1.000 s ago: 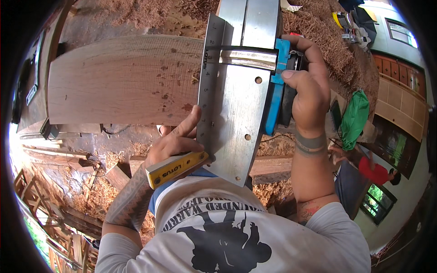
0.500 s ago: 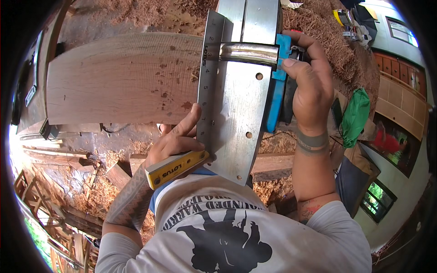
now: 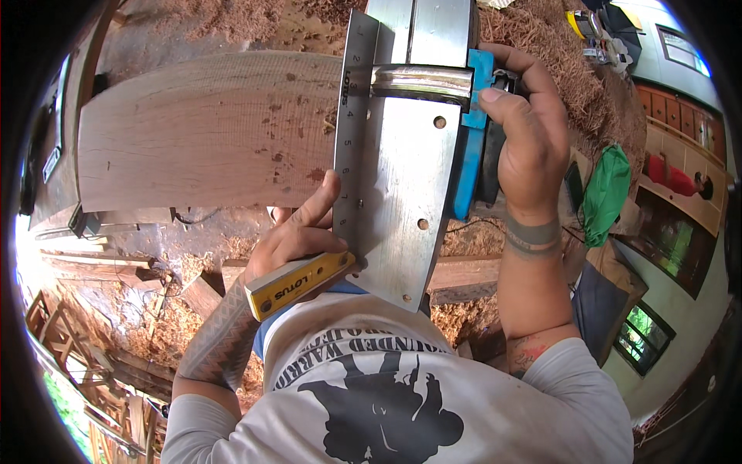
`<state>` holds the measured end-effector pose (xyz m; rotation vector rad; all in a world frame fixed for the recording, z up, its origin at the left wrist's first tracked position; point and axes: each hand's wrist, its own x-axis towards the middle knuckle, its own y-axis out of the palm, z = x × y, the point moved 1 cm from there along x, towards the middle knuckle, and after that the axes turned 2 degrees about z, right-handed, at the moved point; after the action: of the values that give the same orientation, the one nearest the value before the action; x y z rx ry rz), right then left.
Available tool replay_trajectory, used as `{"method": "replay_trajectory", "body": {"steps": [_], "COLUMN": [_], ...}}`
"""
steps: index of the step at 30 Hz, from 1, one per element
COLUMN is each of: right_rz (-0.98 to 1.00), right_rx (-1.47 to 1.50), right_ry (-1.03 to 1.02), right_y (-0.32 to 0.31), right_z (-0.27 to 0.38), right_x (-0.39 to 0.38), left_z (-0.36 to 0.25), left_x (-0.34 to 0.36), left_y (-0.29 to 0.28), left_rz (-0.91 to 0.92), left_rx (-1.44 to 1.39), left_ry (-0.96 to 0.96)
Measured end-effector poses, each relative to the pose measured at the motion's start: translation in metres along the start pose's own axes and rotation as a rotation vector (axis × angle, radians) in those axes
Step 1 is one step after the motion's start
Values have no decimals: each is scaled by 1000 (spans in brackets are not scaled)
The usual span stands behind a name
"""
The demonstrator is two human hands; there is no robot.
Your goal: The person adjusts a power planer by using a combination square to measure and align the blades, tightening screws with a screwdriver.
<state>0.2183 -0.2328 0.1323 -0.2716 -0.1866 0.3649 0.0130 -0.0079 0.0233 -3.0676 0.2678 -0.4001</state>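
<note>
Planer [image 3: 410,178] is held belly-up in the upper centre of the frame, so its shiny metal sole [image 3: 402,209] is on show, with the cutter drum [image 3: 421,81] set across it near the top. The blue housing [image 3: 470,166] is gripped by the right hand [image 3: 532,147], thumb pressed about level with the drum and fingers curled round the far side. A try square [image 3: 349,185] is held by the left hand [image 3: 297,236], pretty much closed near its yellow handle [image 3: 301,284] at lower centre-left, with one finger laid up by the ruled blade [image 3: 357,93].

Judging by this, the step in hand is the square being lined up along the sole's left side, across the drum. Whether the blade edge is properly seated all the way can't be told from this angle, tbh. For the next move, steadiness is probably what's called for: planer not tilted, square not rocked, fingertips kept off the cutter.

A wide wooden board [image 3: 209,131] is seen at upper left, partly hidden by the square. Shavings [image 3: 595,85] are scattered at upper right, a green bag [image 3: 607,193] is spotted below them, and another person [image 3: 672,176] in red is visible at far right.
</note>
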Motion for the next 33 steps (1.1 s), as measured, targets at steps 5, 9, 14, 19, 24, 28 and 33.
{"method": "replay_trajectory", "body": {"steps": [5,9,14,19,24,28,33], "right_rz": [-1,6,13,8,-13,-16,-24], "right_rx": [6,30,-43,21,8,21,0], "right_ry": [-16,1,-50,2,3,30,6], "right_y": [2,0,0,0,1,0,0], "right_z": [1,0,-3,1,3,3,3], "right_x": [1,0,0,-1,0,-1,0], "left_z": [2,1,5,1,2,0,-2], "left_x": [-1,2,-1,0,3,5,8], "left_y": [1,1,0,-1,0,0,-1], "left_rz": [13,-10,-7,-6,9,16,9], "left_rx": [62,19,43,25,-87,-111,-130], "left_ry": [2,15,17,-26,-53,-58,-32]}}
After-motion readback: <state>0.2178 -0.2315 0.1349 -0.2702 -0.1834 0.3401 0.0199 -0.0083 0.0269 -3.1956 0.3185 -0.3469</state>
